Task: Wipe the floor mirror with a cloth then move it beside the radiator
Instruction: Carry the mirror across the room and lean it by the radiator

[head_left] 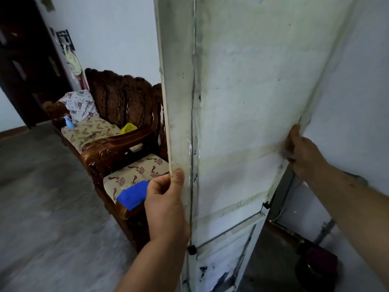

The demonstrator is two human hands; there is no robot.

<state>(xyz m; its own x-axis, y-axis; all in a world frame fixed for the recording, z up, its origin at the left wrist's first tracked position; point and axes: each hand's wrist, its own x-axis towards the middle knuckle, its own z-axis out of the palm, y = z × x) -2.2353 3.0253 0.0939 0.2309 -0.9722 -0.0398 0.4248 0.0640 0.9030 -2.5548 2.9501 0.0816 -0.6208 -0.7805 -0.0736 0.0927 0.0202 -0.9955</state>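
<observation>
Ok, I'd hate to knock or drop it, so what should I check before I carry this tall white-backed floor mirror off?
1. Left hand grip on the tall white-backed floor mirror, left edge: ok, thumb lies over the edge.
2. Right hand grip on its right edge: ok, it holds the edge.
3. Blue cloth put down: ok, it lies on the carved wooden chair, on its cushion.
4. Room on the left: not ok, that chair stands close by.
5. Floor on the right: not ok, a dark object lies near the mirror's foot.
6. Glass wiped: cannot tell, only the back shows.
</observation>
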